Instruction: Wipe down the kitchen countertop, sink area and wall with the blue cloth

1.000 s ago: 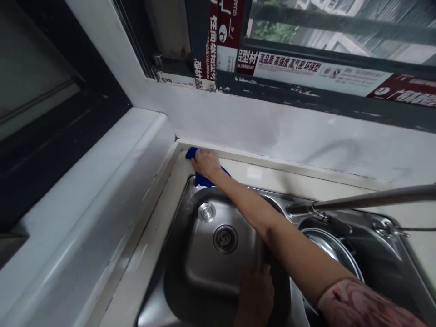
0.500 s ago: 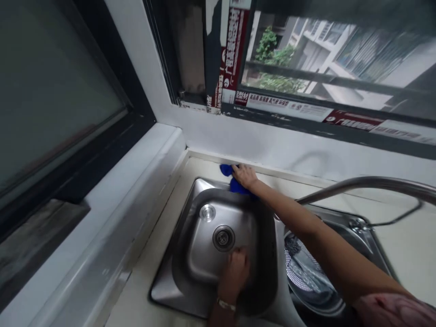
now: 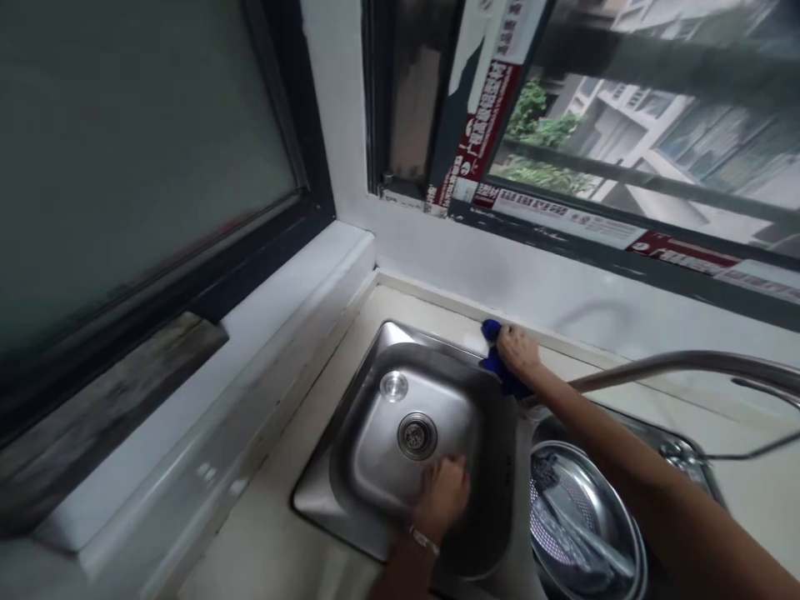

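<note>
My right hand (image 3: 517,350) is closed on a blue cloth (image 3: 500,367) and presses it against the counter by the sink's back edge. Part of the cloth is bunched ahead of the fingers, and part hangs at the rim. My left hand (image 3: 447,492), with a band on its wrist, is held over the left sink basin (image 3: 375,454) with its fingers curled in. Nothing shows in it. Beyond its knuckles are the drain strainer (image 3: 417,436) and a small round clear or metal piece (image 3: 393,386) on the basin floor.
In the right basin sits a metal colander or bowl (image 3: 631,533) with plastic-wrapped items in it. A curved faucet (image 3: 681,362) reaches in from the right. A window frame (image 3: 562,229) and white ledge (image 3: 300,275) bound the counter (image 3: 412,308).
My right hand has slid the blue cloth rightward along the sink's back edge toward the faucet. My left hand stays low over the basin, still curled. The view has turned a little left.
</note>
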`<action>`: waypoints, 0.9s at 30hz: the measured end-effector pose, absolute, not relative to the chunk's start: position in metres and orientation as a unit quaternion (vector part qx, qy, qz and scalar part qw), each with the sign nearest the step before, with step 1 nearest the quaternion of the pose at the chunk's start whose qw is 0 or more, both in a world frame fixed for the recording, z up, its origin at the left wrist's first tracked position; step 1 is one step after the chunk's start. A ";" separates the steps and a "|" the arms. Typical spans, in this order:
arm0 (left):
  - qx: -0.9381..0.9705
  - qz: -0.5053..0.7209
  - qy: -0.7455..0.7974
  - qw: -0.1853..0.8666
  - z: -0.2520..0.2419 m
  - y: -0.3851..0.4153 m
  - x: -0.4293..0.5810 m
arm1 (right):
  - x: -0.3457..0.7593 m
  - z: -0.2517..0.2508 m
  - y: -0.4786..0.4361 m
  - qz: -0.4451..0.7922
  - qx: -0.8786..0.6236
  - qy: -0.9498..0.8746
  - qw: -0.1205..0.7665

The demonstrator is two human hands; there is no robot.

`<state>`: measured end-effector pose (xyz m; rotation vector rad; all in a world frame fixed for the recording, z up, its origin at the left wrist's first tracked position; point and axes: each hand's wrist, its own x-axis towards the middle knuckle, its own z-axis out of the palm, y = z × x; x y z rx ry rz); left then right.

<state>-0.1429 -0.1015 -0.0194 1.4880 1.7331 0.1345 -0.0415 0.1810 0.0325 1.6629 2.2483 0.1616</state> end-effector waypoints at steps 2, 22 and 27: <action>0.589 0.053 0.683 0.429 -0.020 -0.101 -0.138 | -0.060 0.026 0.183 0.055 0.576 0.802 0.147; 0.608 0.022 0.668 0.428 -0.039 -0.107 -0.114 | -0.312 0.020 0.181 -0.047 0.411 0.910 0.000; 0.634 0.036 0.689 0.350 -0.046 -0.113 -0.111 | -0.299 0.024 0.123 -0.055 0.361 0.931 0.024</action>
